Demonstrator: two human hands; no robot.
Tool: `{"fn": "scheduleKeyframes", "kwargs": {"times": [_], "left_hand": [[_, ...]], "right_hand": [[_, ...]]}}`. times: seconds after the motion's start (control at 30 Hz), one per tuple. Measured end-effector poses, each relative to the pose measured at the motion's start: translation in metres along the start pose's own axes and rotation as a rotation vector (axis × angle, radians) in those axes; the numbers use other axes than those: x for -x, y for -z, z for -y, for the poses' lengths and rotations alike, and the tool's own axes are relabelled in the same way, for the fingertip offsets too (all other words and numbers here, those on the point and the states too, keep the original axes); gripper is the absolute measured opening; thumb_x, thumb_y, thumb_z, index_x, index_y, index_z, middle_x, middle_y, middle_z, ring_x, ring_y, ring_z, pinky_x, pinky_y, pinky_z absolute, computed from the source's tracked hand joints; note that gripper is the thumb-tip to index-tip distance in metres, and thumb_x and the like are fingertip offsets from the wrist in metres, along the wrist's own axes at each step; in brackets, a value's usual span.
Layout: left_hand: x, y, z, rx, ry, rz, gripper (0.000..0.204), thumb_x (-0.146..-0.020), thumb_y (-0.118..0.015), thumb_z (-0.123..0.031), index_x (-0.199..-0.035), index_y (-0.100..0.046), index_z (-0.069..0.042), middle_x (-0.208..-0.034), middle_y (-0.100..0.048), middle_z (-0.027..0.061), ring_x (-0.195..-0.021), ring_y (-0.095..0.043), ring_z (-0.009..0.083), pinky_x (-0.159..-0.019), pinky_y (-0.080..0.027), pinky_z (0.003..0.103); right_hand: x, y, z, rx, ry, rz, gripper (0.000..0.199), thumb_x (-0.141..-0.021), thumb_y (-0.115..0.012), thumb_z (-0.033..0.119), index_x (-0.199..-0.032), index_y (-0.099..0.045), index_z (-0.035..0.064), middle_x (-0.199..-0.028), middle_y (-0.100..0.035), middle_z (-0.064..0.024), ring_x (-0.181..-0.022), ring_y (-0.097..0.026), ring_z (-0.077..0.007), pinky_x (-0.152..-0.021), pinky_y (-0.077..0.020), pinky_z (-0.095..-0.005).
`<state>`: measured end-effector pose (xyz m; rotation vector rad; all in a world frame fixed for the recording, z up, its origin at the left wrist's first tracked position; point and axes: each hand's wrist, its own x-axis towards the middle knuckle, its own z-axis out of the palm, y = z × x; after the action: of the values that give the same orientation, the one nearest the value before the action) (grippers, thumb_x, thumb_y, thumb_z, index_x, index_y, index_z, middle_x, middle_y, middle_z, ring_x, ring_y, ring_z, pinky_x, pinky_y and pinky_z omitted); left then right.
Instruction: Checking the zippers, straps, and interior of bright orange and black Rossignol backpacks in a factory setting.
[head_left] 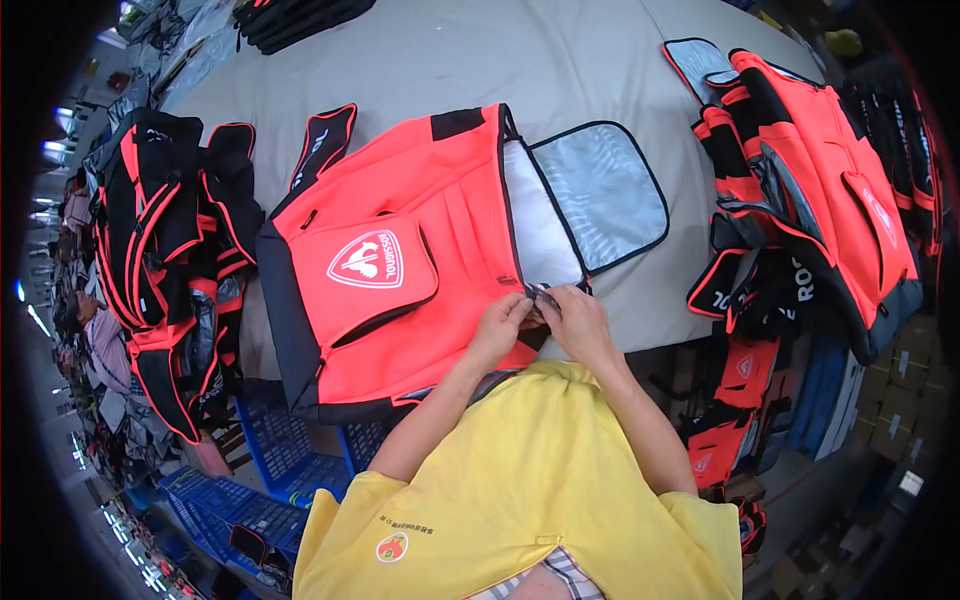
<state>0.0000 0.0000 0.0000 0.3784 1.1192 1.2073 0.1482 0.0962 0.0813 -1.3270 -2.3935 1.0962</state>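
Note:
A large coral-red and black backpack [465,235] lies on the table in front of me, its top toward the right. The grey-lined lid flap [603,195] is folded back, and a white lining [540,225] shows in the opening. Both hands meet at the near corner of that opening. My left hand [503,325] pinches the dark edge of the bag there. Beside it, almost touching, my right hand [575,318] pinches the same edge. What exactly lies between the fingertips is too small to make out.
Stacked black and red backpacks [160,230] stand at the left. More red backpacks [820,180] lie at the right, some hanging below the table edge. Blue plastic crates [235,505] stand low at the left. Black folded pieces [300,20] lie at the far side of the beige-covered table [440,60].

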Motion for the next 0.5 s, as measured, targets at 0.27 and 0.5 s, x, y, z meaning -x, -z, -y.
{"fn": "scheduleKeyframes", "kwargs": {"times": [0.27,0.5], "left_hand": [[0.003,0.007,-0.005,-0.090,0.019,-0.048,0.024,-0.113,-0.051,-0.021,-0.117,-0.066,-0.003,-0.107,-0.074,0.0073,-0.101,-0.073,0.0179,-0.096,-0.057,0.033],[0.000,0.000,0.000,-0.053,0.014,-0.042,0.023,-0.113,-0.051,-0.020,-0.117,-0.066,-0.003,-0.108,-0.074,0.0078,-0.101,-0.073,0.0180,-0.094,-0.057,0.034]], "right_hand": [[-0.012,-0.007,-0.010,-0.182,-0.055,0.089,0.023,-0.098,-0.066,0.023,-0.101,-0.073,0.0018,-0.096,-0.074,-0.0216,-0.091,-0.071,-0.0423,-0.080,-0.0563,-0.0509],[-0.004,-0.024,-0.018,0.031,0.043,-0.073,0.023,-0.095,-0.071,0.021,-0.101,-0.072,-0.0013,-0.085,-0.071,-0.0196,-0.074,-0.070,-0.0325,-0.070,-0.0543,-0.0410]]}}
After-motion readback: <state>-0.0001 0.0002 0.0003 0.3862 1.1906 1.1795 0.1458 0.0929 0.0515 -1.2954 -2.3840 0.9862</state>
